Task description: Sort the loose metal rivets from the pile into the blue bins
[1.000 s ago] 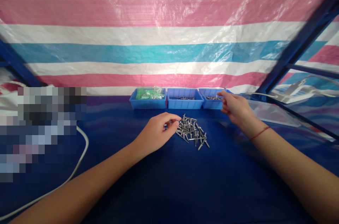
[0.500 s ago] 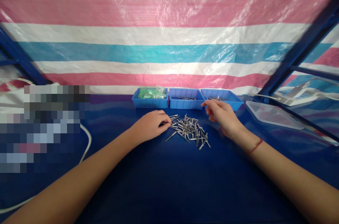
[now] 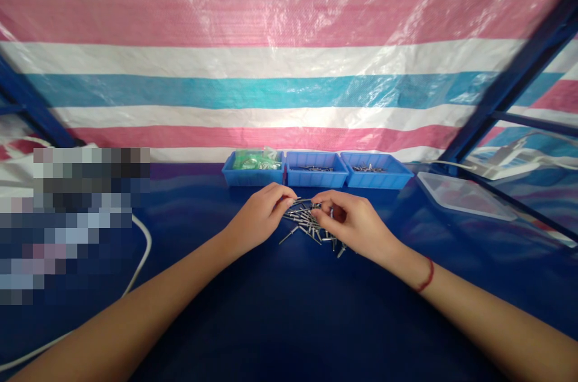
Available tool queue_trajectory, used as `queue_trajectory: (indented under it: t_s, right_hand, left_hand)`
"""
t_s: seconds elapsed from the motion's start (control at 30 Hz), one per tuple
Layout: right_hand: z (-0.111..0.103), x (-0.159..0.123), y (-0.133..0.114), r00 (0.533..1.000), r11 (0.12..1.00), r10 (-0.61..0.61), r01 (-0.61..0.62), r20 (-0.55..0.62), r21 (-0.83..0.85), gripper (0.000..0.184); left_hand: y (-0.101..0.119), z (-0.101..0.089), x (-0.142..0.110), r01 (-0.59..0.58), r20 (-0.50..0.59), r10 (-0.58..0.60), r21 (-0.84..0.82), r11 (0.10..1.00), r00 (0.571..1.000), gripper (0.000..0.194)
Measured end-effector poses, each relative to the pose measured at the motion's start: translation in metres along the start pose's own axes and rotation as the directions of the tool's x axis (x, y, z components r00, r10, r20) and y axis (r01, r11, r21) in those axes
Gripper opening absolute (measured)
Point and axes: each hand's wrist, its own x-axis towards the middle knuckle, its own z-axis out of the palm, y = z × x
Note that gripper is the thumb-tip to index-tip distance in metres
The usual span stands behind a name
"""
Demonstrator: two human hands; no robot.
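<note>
Left hand [image 3: 255,219] and right hand [image 3: 356,222] angle inward, half-closed at rivets [image 3: 308,227], any hold unclear; blue table [image 3: 271,316], striped sheet [image 3: 271,57] behind.

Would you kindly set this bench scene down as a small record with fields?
left hand: fingertips at the pile's left edge; grip unclear
right hand: over the pile, partly hiding it; grip unclear
pile: loose metal pins, lying at mixed angles
left bin: blue, holding a green bag
middle bin: blue, metal pieces inside
right bin: blue, metal pieces inside
clear plastic piece: flat, right of the bins
backdrop: striped sheet
</note>
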Motion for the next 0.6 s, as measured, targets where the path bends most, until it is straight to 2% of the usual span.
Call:
queue_trajectory:
  t_s: [0.23,0.4,0.6]
  right_hand:
    - [0.002,0.000,0.001,0.996,0.998,-0.010,0.016,-0.084,0.068,0.012]
    - [0.001,-0.002,0.001,0.996,0.994,-0.026,0.035,-0.088,0.100,0.015]
    - [-0.001,-0.004,-0.005,0.988,0.992,-0.099,0.107,-0.120,0.063,0.014]
  left_hand:
    - [0.011,0.005,-0.003,0.000,-0.038,-0.003,-0.072,0.997,0.999,0.012]
    - [0.014,0.005,-0.004,-0.041,-0.025,0.039,-0.082,0.996,0.999,0.012]
    - [0.018,0.005,-0.006,-0.081,0.012,0.083,-0.099,0.992,0.997,0.012]
